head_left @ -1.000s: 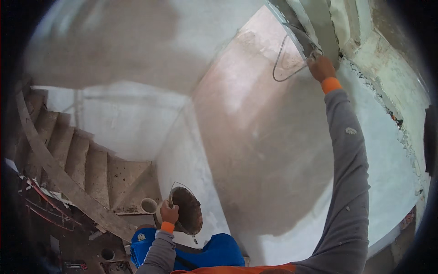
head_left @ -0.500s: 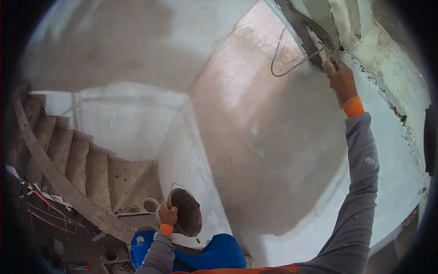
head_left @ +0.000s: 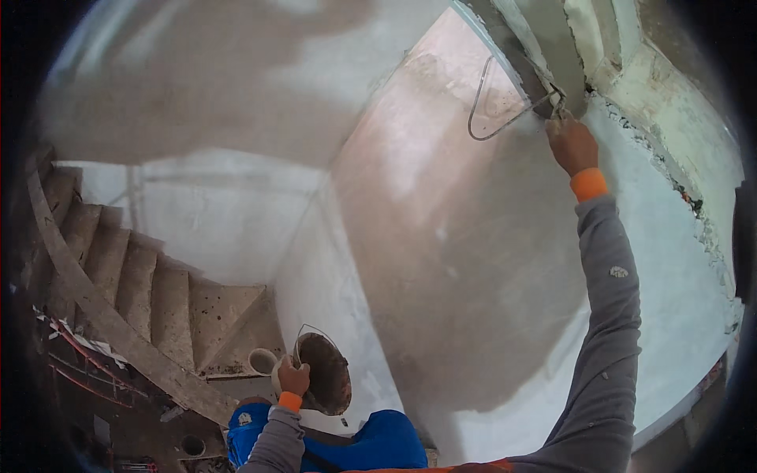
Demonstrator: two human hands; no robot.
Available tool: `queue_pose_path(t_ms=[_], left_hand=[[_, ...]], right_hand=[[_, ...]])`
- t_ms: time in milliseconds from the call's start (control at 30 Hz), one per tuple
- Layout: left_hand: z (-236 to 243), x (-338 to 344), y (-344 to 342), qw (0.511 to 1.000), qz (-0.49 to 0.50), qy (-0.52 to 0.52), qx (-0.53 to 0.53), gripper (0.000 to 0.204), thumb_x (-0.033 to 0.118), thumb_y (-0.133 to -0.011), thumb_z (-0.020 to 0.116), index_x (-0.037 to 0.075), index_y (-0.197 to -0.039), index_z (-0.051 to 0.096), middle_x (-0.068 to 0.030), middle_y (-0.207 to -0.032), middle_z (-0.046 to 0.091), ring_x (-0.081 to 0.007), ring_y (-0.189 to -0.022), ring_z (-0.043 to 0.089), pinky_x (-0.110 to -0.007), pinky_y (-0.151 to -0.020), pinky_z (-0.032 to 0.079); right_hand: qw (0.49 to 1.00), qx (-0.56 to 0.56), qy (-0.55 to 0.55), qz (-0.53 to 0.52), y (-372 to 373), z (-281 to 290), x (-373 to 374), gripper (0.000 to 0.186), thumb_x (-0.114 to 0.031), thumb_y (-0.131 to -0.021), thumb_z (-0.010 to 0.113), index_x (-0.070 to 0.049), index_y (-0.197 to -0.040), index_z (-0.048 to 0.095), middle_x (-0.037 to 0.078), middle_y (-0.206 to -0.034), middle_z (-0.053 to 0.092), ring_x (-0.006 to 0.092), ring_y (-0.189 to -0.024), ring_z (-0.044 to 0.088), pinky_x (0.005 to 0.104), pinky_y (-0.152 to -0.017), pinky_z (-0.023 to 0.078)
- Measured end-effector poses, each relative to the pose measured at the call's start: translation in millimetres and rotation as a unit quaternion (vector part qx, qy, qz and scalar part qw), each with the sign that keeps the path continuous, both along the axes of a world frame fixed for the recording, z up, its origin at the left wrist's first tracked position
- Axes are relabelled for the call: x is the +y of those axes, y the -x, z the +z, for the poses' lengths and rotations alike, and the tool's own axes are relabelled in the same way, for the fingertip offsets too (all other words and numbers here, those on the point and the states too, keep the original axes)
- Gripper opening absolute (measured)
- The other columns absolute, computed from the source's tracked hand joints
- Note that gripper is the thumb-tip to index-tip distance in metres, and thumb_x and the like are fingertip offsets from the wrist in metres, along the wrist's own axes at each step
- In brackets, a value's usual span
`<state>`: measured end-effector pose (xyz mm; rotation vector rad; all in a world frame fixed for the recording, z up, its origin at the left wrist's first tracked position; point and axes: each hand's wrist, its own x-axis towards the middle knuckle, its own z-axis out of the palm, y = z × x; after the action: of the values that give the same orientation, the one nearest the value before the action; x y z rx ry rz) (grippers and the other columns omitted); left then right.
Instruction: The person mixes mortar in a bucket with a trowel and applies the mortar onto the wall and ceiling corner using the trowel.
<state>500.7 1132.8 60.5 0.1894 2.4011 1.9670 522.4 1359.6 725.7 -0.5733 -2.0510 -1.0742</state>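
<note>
Low in the view, my left hand is closed on the near left edge of a dirty bucket. The bucket is tilted, its mortar-stained inside showing and its thin wire handle standing up. My right arm stretches to the upper right. There my right hand is closed around a plaster-smeared trowel, seen nearly edge-on, against the grey underside of a ledge. A bent metal rod loops out from the wall close to the trowel; I cannot tell where it is fixed.
Plastered walls surround me, part in shadow. Concrete stairs with a curved edge descend on the left. A pale round container stands beside the bucket. Reddish bars lie lower left. A rough broken seam runs down the right.
My right hand has shifted slightly left and down, and the trowel's pale blade now shows much less. My left hand and the bucket sit slightly lower in view.
</note>
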Motion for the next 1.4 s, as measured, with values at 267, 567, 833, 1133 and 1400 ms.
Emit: queue_pose_path(t_ms=[267, 567, 833, 1133, 1400], left_hand=[[11, -6, -2, 1.0, 0.018, -0.007, 0.005, 0.026, 0.014, -0.064, 0.061, -0.004, -0.081, 0.053, -0.0232, -0.075, 0.057, -0.0412, -0.074, 0.056, -0.044, -0.066, 0.044], [-6, -2, 3, 1.0, -0.015, -0.012, -0.004, 0.027, 0.014, -0.064, 0.062, -0.003, -0.084, 0.053, -0.0227, -0.08, 0.059, -0.0401, -0.077, 0.057, -0.043, -0.069, 0.045], [-10, -3, 5, 1.0, -0.01, -0.017, -0.007, 0.027, 0.014, -0.064, 0.061, -0.003, -0.084, 0.054, -0.0225, -0.08, 0.059, -0.04, -0.077, 0.057, -0.043, -0.068, 0.045], [5, -2, 4, 0.999, -0.002, -0.017, -0.03, 0.031, 0.014, -0.063, 0.061, -0.003, -0.089, 0.056, -0.0238, -0.085, 0.059, -0.0401, -0.082, 0.058, -0.044, -0.071, 0.045], [-19, 0, 0, 1.0, 0.008, 0.007, -0.015, 0.03, 0.014, -0.063, 0.061, -0.005, -0.085, 0.054, -0.024, -0.082, 0.059, -0.0401, -0.079, 0.058, -0.043, -0.068, 0.045]], right_hand=[[0.995, 0.033, -0.038, 0.087, -17, -26, -19, 0.037, -0.036, -0.085, 0.046, -0.002, -0.092, 0.057, 0.021, -0.092, 0.06, 0.0382, -0.084, 0.057, 0.0469, -0.075, 0.044], [0.996, -0.085, 0.003, 0.038, 34, 22, 11, 0.037, -0.034, -0.083, 0.051, 0.002, -0.089, 0.058, 0.026, -0.089, 0.059, 0.0425, -0.085, 0.056, 0.0463, -0.076, 0.044], [0.992, -0.041, 0.02, 0.119, 23, 33, -16, 0.04, -0.035, -0.083, 0.052, 0.003, -0.09, 0.057, 0.028, -0.089, 0.059, 0.0431, -0.085, 0.055, 0.0469, -0.075, 0.043], [0.988, -0.116, -0.056, 0.081, 28, 16, 2, 0.039, -0.036, -0.084, 0.049, 0.0, -0.098, 0.058, 0.026, -0.095, 0.059, 0.0416, -0.088, 0.056, 0.0468, -0.077, 0.045], [0.999, -0.047, 0.015, 0.012, 45, 33, -27, 0.037, -0.034, -0.084, 0.046, -0.001, -0.093, 0.061, 0.026, -0.093, 0.059, 0.0411, -0.09, 0.056, 0.0468, -0.078, 0.044]])
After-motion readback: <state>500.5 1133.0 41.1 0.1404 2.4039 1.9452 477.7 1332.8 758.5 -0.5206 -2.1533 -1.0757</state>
